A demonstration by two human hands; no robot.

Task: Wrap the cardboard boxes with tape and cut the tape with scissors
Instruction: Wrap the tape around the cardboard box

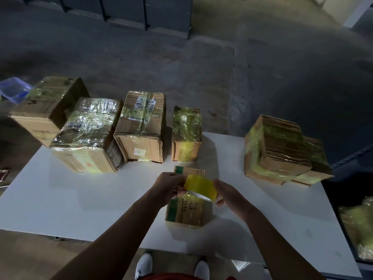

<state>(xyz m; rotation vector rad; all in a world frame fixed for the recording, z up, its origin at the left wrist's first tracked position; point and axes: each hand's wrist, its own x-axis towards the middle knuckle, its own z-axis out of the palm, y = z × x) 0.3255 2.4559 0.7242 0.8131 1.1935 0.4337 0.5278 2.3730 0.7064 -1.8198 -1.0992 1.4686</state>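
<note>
Stock on your table (80, 199), left to right:

- Bin (12, 91), blue, off the far-left corner. Contents unclear.
- Far-left box (44, 110), tape glossy across its top, overhanging the table's back edge.
- Second box (88, 134), heavily wrapped, touching the far-left box.
- Third box (141, 126), taped over the top and down the front.
- Fourth box (186, 134), small and upright, with a yellow band round it.
- Near box (187, 211), small with green edging, lying right under your hands. It shows little or no tape, and I judge it the one in hand.
- Left hand (167, 186), fingers curled on the roll's left edge. Whether it has the free end, I cannot tell.
- Roll (200, 187), yellow tape, held between both hands just above the near box.
- Right hand (230, 196), cupped round the roll's right side.
- Right stack (282, 150), several boxes bound together in yellowish tape, well apart from the rest.

Scissors: none in view.

Progress, as a judgement: the back row and the stack look finished. You have the near box left to wrap and its tape to cut, so you will need to find the scissors.
</note>
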